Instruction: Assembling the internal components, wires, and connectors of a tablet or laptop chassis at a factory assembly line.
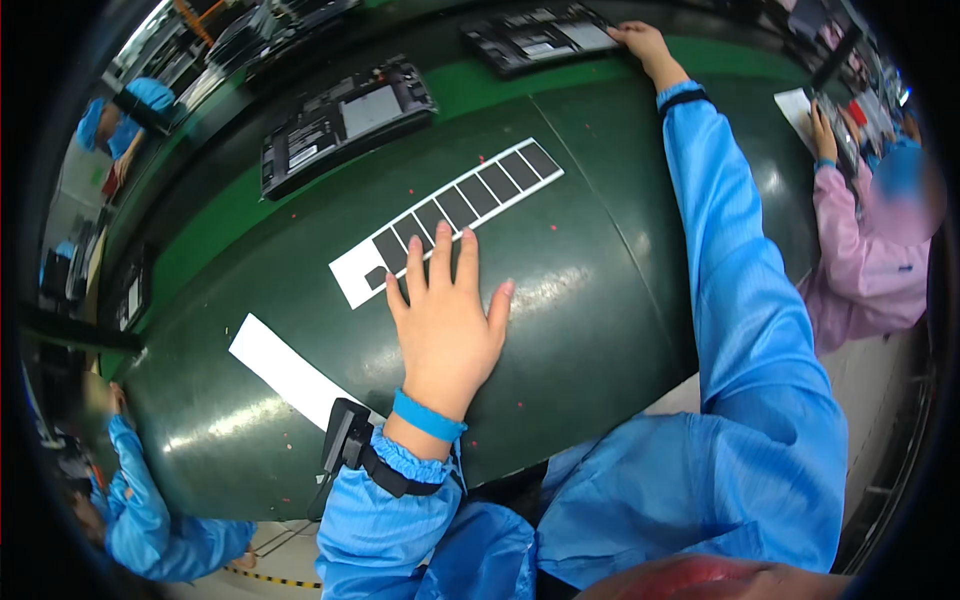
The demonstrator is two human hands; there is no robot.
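My left hand (pixel 446 325) lies flat with fingers spread, its fingertips on the lower edge of a white backing strip. That strip of black rectangular stickers (pixel 457 207) lies slanted on the green table, one white end bare but for a small black piece. Far off to the right, my right arm is stretched out, and my right hand (pixel 645 45) grips the right corner of an uncovered laptop base (pixel 540 38) between thumb and fingers. Another laptop base (pixel 347 120), its inner parts showing, sits left of it on the bright green belt.
A blank white strip (pixel 290 370) lies left of my left wrist, partly under a black wrist device (pixel 346 436). Small red bits dot the table (pixel 590 330). Co-workers in blue (pixel 140 500) and pink (pixel 870 235) sit at left and right. More devices stand along the far left.
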